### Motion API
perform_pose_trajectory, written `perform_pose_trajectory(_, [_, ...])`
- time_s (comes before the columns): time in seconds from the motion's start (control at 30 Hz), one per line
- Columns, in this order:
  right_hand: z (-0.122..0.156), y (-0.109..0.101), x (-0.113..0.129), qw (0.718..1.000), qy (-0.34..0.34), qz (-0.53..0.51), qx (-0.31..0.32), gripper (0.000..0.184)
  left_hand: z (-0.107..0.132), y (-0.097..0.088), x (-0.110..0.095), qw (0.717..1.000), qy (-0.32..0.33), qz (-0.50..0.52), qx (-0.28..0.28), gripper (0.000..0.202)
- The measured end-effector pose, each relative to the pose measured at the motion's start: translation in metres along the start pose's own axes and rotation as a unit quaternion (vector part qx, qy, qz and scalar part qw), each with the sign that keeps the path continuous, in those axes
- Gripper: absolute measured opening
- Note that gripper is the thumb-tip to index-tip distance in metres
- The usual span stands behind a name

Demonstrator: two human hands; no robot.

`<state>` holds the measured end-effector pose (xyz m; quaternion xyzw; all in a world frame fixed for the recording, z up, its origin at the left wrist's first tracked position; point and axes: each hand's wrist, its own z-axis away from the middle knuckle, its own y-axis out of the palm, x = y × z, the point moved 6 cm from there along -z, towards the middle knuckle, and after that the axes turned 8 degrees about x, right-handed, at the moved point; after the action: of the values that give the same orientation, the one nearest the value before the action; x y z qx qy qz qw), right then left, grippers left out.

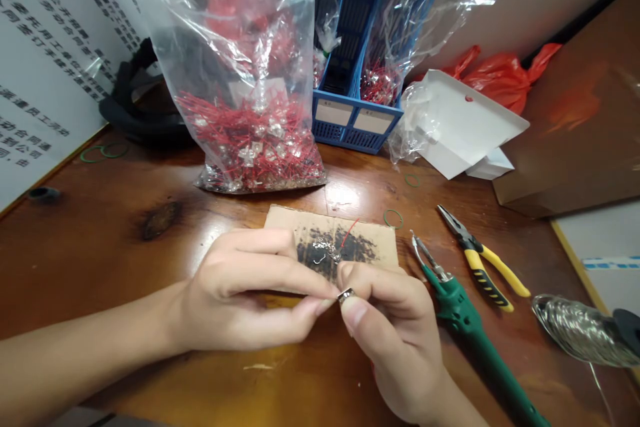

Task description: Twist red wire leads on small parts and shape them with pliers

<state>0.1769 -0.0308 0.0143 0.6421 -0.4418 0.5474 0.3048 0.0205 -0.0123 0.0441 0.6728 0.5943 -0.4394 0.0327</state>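
Note:
Between the thumb and forefinger of my right hand is a small shiny metal part. The fingertips of my left hand pinch together at the part's left side. A thin red wire rises just beyond my right fingertips; whether it joins the metal part I cannot tell. Behind my fingers lies a piece of cardboard with black burn marks and bits of solder. To the right of my right hand rests a green soldering iron, its tip pointing away from me.
Yellow-handled pliers and a solder wire coil lie at right. A clear bag of red-wired parts stands behind the cardboard. Beyond are a blue divided bin, a white box, a brown carton and green rubber bands.

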Motion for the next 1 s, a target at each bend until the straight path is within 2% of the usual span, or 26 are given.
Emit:
perform_pose_trajectory(0.2, [-0.0018, 0.0010, 0.0064, 0.999, -0.022, 0.036, -0.004, 0.030, 0.0016, -0.0004, -0.0009, 1.000, 0.001, -0.005, -0.007, 0.018])
perform_pose_trajectory(1.0, [-0.0012, 0.0011, 0.0033, 1.000, -0.002, 0.030, -0.005, 0.034, 0.0008, 0.0007, -0.0001, 1.000, -0.004, -0.017, 0.005, 0.017])
